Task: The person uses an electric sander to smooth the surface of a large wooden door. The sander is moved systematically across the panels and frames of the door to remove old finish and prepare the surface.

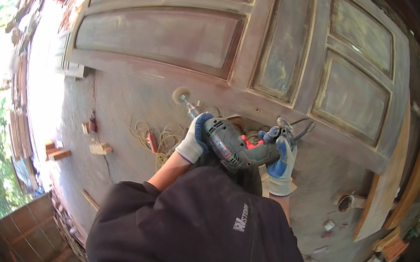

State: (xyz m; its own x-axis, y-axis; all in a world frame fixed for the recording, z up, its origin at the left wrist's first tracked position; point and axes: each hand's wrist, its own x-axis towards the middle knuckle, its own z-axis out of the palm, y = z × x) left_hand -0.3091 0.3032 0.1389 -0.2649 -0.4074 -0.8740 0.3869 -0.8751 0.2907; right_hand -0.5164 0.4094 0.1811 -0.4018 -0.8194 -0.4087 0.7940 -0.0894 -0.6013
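Drill (233, 147) x1 w/ 1 round head (180, 94), L hand (194, 138) & R hand (283, 162), fingers gripping drill, 1 door (242, 90)

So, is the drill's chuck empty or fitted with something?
Fitted: a round tan attachment sticks out from the chuck, beyond the left hand. Whether it is spinning, I cannot tell.

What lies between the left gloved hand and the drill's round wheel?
In the head view, the silver drill chuck lies between the left gloved hand and the round wheel.
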